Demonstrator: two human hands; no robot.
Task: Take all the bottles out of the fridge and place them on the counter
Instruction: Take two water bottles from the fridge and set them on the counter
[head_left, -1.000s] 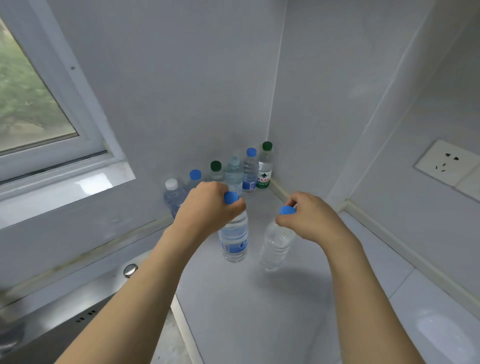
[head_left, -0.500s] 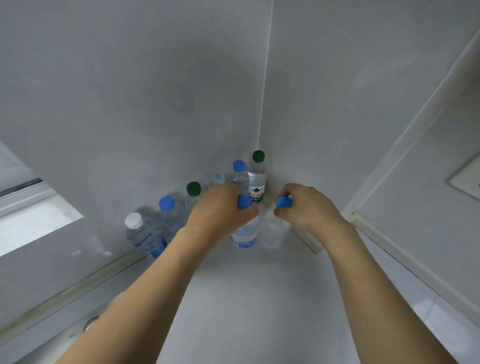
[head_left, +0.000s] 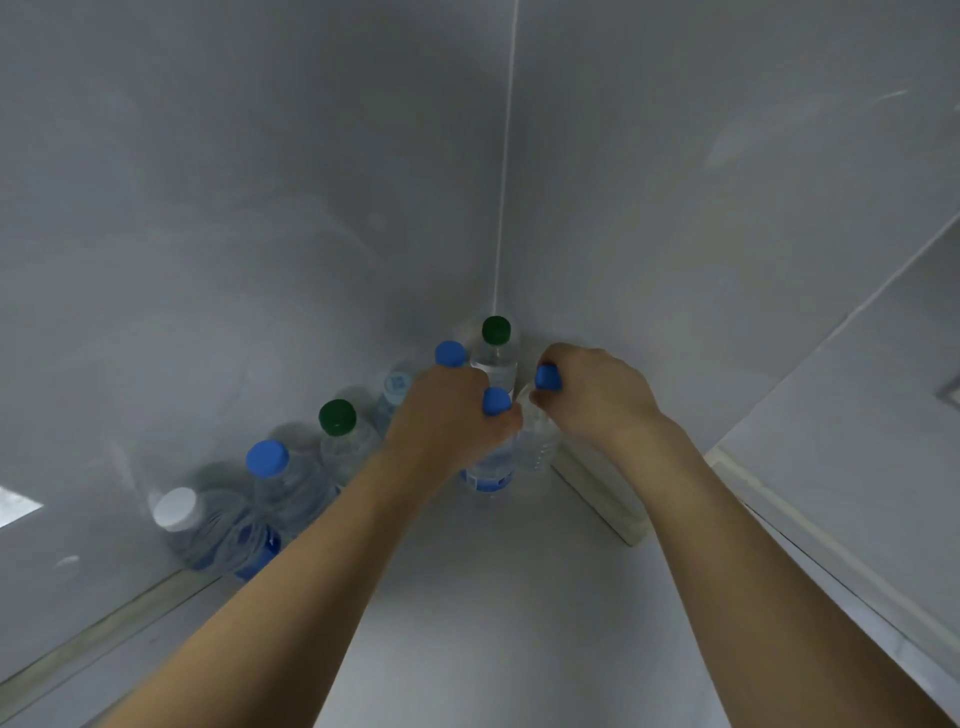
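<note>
Standing along the grey wall, a row of six clear plastic water bottles is already seen on the pale matt worktop (head_left: 467, 623): a white-capped bottle (head_left: 179, 512) at the near end, then a blue-capped bottle (head_left: 267, 460), a dark-green-capped bottle (head_left: 337, 418), a pale-capped bottle (head_left: 396, 387), another blue-capped one (head_left: 450, 354) and, in the corner itself, a green-capped bottle with a label (head_left: 496, 338). Two further bottles are being brought down beside them. The left hand (head_left: 441, 421) is wrapped round the neck of a blue-capped, blue-labelled bottle (head_left: 493, 457), with the cap showing beyond the curled fingers; the right hand (head_left: 597, 397) is closed round the shoulder of a thin, ribbed, blue-capped bottle (head_left: 540, 441) with no label seen on it. Both bases appear to be at or just above the surface (contact cannot be confirmed).

The task is judged well advanced, with these two to be released; whether more remain in the fridge cannot be told, as the fridge is not in view.

The bottles are thin-walled, translucent and ribbed, likely to be slippery and easily dented. The wall panels are smooth and faintly glossy, and a cream skirting strip (head_left: 597, 488) runs along the base of the right-hand wall.
</note>
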